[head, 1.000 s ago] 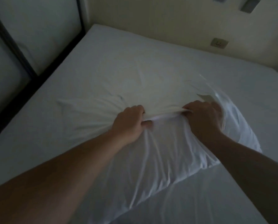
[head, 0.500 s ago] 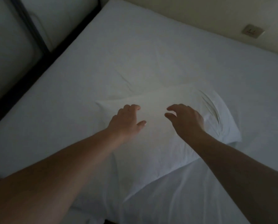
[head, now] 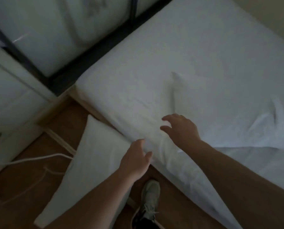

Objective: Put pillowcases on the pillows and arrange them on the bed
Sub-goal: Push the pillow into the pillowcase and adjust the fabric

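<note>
A white pillow in its pillowcase (head: 220, 113) lies flat on the white bed (head: 171, 47), its loose end wrinkled at the right. A second white pillow (head: 88, 162) leans on end against the bed's near side, its foot on the wooden floor. My left hand (head: 136, 159) hovers over that pillow's top edge at the mattress edge, fingers apart, holding nothing. My right hand (head: 181, 129) is above the mattress just left of the cased pillow, fingers spread and empty.
A dark bed frame (head: 88, 55) runs along the bed's far-left side, with pale panels behind it. A white cabinet (head: 9, 113) stands at the left. A white cable (head: 30, 159) crosses the wooden floor (head: 27, 187). My shoe (head: 150, 195) is beside the bed.
Both hands let go of the cased pillow and moved back left toward the bed's edge. My view swung down and left, bringing the floor and the leaning pillow into sight.
</note>
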The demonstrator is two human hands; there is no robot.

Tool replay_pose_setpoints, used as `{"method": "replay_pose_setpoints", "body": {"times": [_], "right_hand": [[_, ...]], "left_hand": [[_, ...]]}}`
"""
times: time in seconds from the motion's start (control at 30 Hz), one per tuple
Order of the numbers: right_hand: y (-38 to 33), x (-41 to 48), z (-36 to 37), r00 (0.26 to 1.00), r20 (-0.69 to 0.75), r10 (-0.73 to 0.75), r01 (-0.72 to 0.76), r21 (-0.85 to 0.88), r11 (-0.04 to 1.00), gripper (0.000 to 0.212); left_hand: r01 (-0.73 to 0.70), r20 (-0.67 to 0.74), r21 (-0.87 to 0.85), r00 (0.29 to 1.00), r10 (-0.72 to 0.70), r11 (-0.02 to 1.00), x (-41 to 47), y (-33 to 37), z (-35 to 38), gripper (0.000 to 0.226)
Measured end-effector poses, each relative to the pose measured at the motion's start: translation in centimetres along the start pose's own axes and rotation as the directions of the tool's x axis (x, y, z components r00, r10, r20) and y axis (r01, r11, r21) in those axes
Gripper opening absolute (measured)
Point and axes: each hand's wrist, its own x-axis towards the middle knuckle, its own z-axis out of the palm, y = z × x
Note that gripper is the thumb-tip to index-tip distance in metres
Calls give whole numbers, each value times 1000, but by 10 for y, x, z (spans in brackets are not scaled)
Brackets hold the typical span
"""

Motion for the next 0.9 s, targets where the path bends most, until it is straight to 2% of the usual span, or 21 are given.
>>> {"method": "replay_pose_setpoints", "body": {"times": [0.17, 0.27, 0.37, 0.5, 0.57, 0.63, 0.7, 0.77, 0.83, 0.9], "right_hand": [[-116, -15, 88, 962, 165, -219, 232, -62, 971, 39], [-164, -14, 151, 889, 294, -352, 401, -129, 907, 49], [-186, -8, 222, 769, 456, -447, 592, -247, 767, 77], [-180, 7, 314, 620, 636, -460, 772, -392, 500, 120], [-172, 17, 355, 554, 668, -497, 830, -394, 394, 133], [-167, 28, 389, 533, 656, -535, 846, -408, 344, 138], [-162, 38, 414, 539, 627, -563, 840, -448, 305, 133], [-156, 47, 428, 531, 588, -611, 844, -434, 316, 114], [-148, 51, 436, 508, 474, -719, 849, -419, 323, 79], [-142, 51, 444, 479, 297, -826, 854, -377, 359, 37]], "left_hand": [[117, -62, -121, 990, -125, 986, -47, -109, -21, 58], [186, -125, -164, 970, -208, 969, -57, -176, -25, 61], [315, -140, -143, 932, -334, 938, -58, -251, -14, 80], [533, -80, -3, 843, -532, 846, -42, -345, 21, 121], [592, -105, 28, 803, -586, 806, -30, -382, 40, 140], [588, -173, 45, 801, -574, 808, -17, -414, 58, 151], [566, -206, 55, 813, -545, 823, -2, -439, 74, 154], [529, -234, 68, 833, -501, 846, 11, -453, 85, 146], [471, -327, 56, 842, -429, 880, 19, -463, 93, 121], [393, -377, -2, 851, -365, 919, 22, -470, 96, 89]]}}
